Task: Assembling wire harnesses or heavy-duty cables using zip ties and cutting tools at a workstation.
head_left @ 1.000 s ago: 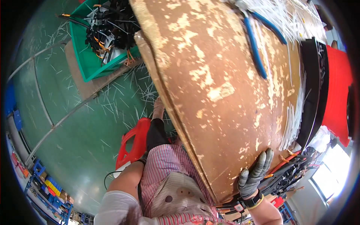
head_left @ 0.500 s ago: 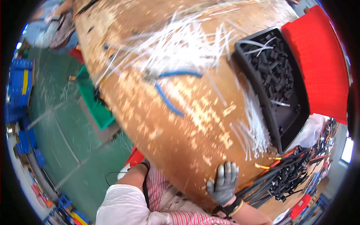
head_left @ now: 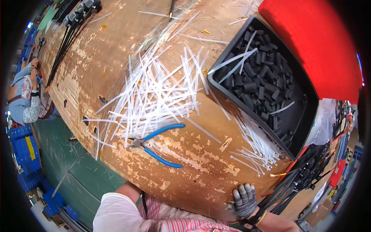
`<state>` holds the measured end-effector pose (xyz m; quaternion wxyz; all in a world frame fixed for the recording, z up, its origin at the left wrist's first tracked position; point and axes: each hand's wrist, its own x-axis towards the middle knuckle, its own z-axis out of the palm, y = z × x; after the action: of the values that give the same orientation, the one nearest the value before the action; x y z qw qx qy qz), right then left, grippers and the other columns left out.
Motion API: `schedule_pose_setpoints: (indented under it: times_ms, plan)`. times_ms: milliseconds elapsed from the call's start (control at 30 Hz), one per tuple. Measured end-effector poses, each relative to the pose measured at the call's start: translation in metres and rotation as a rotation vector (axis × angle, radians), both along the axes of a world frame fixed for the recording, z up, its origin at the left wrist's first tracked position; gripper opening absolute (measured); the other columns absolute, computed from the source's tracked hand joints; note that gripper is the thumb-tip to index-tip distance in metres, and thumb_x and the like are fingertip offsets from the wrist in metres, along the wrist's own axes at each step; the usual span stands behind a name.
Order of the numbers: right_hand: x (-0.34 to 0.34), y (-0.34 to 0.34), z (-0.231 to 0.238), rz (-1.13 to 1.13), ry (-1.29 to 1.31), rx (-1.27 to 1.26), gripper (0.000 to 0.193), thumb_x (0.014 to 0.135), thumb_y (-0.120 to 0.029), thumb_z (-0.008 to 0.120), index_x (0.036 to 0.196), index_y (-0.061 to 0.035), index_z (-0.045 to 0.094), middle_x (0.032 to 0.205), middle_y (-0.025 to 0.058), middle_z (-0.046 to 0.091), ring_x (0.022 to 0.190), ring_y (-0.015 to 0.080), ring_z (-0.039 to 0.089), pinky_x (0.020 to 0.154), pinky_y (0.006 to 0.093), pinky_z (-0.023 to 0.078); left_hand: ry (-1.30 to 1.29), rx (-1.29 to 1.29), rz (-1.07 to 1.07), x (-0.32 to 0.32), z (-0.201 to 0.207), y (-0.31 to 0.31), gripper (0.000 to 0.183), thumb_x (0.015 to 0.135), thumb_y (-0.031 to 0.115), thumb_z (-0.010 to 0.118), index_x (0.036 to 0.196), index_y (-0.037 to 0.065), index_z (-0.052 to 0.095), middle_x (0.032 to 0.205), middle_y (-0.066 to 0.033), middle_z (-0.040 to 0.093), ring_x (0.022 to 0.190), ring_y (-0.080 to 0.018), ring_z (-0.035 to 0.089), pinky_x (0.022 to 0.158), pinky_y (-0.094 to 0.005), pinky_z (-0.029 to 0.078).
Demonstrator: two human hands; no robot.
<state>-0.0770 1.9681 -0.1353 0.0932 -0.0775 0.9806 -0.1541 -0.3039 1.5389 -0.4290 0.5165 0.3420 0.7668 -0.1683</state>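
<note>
My right hand [head_left: 243, 201], in a grey glove with a band and a dark strap at the wrist, lies flat on the table's near edge, fingers stretched, holding nothing. My left forearm [head_left: 130, 190] drops beyond the table edge, and its hand is hidden. Blue-handled cutting pliers [head_left: 138, 143] lie spread on the worn wooden table [head_left: 201, 181]. Just beyond them is a loose heap of white plastic strips [head_left: 154, 94]. A bundle of white cable ties [head_left: 257, 145] rests to the right, beside a black tray [head_left: 253, 116] of short black tube pieces [head_left: 266, 75].
A red bin [head_left: 309, 46] stands behind the tray. Black cables [head_left: 305, 170] with orange parts run along the right side. More black cables [head_left: 63, 54] lie at the far left, near a co-worker [head_left: 29, 92]. Blue bins [head_left: 25, 150] stand beyond the green floor [head_left: 58, 147].
My view has turned, bringing more of the far table and the co-worker into sight. My right hand stays flat on the table edge; the pliers and strips lie as before.
</note>
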Motion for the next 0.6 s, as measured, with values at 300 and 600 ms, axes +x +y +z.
schedule_pose_setpoints:
  times_ms: [300, 600]
  plan:
    - [-0.004, -0.004, 0.006, -0.019, 0.015, 0.015, 0.061, 0.091, -0.043, 0.046, 0.139, -0.0047, 0.039, 0.144, 0.0194, 0.036, 0.138, 0.0378, 0.026, 0.113, 0.0503, 0.017, 0.084, 0.03, -0.063, -0.014, -0.019, -0.019, 0.034, 0.09, 0.022, 0.047, 0.117, 0.008, 0.061, 0.122, -0.011, 0.06, 0.116, -0.0307, 0.054, 0.097, -0.0417, 0.041]
    - [-0.006, -0.014, 0.015, -0.014, 0.163, 0.122, 0.058, 0.089, -0.038, 0.048, 0.135, -0.0025, 0.042, 0.139, 0.0195, 0.041, 0.133, 0.0374, 0.033, 0.111, 0.0475, 0.023, 0.198, 0.156, -0.15, -0.024, -0.037, -0.043, 0.033, 0.09, 0.022, 0.048, 0.116, 0.007, 0.061, 0.12, -0.0117, 0.061, 0.115, -0.0314, 0.055, 0.097, -0.0419, 0.042]
